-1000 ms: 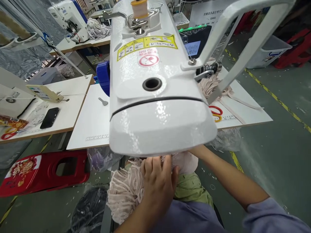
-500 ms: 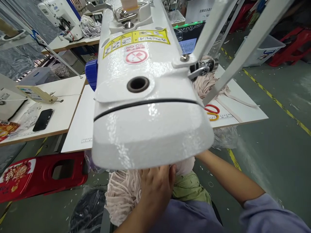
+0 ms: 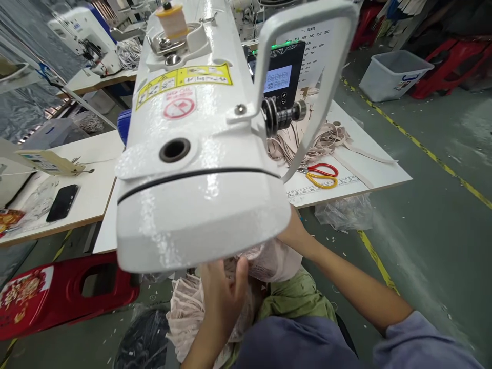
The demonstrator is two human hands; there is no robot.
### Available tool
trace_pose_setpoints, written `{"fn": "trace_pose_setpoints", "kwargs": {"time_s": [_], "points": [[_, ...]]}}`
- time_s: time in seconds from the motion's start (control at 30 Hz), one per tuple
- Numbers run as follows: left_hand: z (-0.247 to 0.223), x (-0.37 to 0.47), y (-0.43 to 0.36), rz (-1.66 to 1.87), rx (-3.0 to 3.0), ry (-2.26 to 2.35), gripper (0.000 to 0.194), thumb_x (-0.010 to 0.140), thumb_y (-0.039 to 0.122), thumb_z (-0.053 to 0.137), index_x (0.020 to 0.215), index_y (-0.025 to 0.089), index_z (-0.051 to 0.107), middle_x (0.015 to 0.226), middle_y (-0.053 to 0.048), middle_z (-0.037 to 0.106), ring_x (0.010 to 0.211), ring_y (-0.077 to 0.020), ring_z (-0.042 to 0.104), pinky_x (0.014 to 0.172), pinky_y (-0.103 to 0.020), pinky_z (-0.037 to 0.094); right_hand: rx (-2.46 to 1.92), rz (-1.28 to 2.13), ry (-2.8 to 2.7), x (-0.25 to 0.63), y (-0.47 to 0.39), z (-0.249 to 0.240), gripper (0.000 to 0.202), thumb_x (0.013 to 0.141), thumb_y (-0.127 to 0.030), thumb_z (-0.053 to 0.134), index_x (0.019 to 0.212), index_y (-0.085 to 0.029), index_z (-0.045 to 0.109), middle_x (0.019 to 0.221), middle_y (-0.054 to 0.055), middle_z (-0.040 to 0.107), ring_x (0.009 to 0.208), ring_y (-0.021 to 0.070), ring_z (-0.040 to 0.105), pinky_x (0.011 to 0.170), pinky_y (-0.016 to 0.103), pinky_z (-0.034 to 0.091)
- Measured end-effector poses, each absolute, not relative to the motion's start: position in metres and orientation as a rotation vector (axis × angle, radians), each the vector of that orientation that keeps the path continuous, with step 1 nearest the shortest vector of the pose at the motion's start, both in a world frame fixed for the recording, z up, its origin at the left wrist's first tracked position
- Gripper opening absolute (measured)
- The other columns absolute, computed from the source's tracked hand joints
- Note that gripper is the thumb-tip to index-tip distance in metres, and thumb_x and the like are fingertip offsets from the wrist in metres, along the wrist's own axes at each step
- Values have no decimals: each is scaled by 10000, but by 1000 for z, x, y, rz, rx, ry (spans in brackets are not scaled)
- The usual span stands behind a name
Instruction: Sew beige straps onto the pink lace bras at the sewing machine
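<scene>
A white sewing machine head (image 3: 200, 215) fills the middle of the view and hides much of the work beneath it. Below its front edge, my left hand (image 3: 223, 294) is closed on a pale pink lace fabric piece (image 3: 274, 261); the thumb shows against the cloth, while the fingertips go out of sight under the machine. My right hand (image 3: 294, 233) reaches in at the far side of the same fabric, its fingers hidden behind the machine head. A gathered bundle of pale pink lace pieces (image 3: 186, 312) hangs by my left forearm, over my lap.
Red-and-yellow-handled scissors (image 3: 323, 176) lie on the white table (image 3: 384, 177) beside pale pink straps (image 3: 319, 141). A lit control screen (image 3: 279, 77) stands behind the thread guard. Left are a phone (image 3: 62, 203) on another table and a red stool (image 3: 77, 292).
My view has shifted, so the machine sits further left and the scissors show fully. My left hand has turned, its thumb now apart from the fingers, and more pink fabric is visible between the hands.
</scene>
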State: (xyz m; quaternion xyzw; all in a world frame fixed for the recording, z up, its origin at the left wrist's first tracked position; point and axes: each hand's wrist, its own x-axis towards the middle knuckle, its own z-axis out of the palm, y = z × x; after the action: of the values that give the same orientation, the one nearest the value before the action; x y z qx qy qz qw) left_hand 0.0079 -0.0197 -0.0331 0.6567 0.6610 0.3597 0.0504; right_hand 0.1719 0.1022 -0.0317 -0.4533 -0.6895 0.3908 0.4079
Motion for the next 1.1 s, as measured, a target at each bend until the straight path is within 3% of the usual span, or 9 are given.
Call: {"fn": "trace_pose_setpoints", "kwargs": {"time_s": [0.17,0.3,0.63,0.73,0.97,1.1], "points": [[-45,-1,-12,1059,1367,1867,413,1006,453,369,1277,210,564,1150,-100,662,1180,-244,582,991,-384,474,-1142,1086,-1652,182,84,-34,233,891,-425,531,971,-218,605,938,65,653,741,180,606,679,306,527],[-48,-4,-8,1046,1213,1807,443,1017,462,323,1186,190,630,1122,-95,691,1157,-231,606,953,-356,509,-1134,1207,-1630,185,75,-29,274,851,-476,575,941,-217,586,819,49,630,741,190,610,660,300,524],[-38,3,-11,1254,1195,1859,348,987,463,416,924,202,638,827,-39,680,844,-183,668,732,-267,544,-1114,1191,-1674,184,70,-31,268,811,-474,585,898,-221,573,929,69,655,831,217,638,725,331,524],[-33,8,-10,1334,1187,1809,328,961,488,466,917,198,615,824,-42,670,780,-180,654,681,-267,531,-1112,1225,-1671,183,70,-29,280,803,-477,588,910,-219,562,922,69,646,833,216,634,690,314,517],[-31,14,-8,1431,1231,1685,327,965,504,476,986,200,596,886,-56,646,843,-190,642,718,-278,519,-1118,1225,-1668,182,69,-25,256,798,-436,599,918,-216,546,903,50,626,829,203,617,707,310,491],[-28,15,-6,1459,1291,1676,336,966,509,475,1009,199,598,971,-70,631,911,-193,610,815,-298,509,-1115,1219,-1660,182,67,-24,252,792,-406,616,925,-205,542,901,38,613,800,183,585,726,316,474]]}}
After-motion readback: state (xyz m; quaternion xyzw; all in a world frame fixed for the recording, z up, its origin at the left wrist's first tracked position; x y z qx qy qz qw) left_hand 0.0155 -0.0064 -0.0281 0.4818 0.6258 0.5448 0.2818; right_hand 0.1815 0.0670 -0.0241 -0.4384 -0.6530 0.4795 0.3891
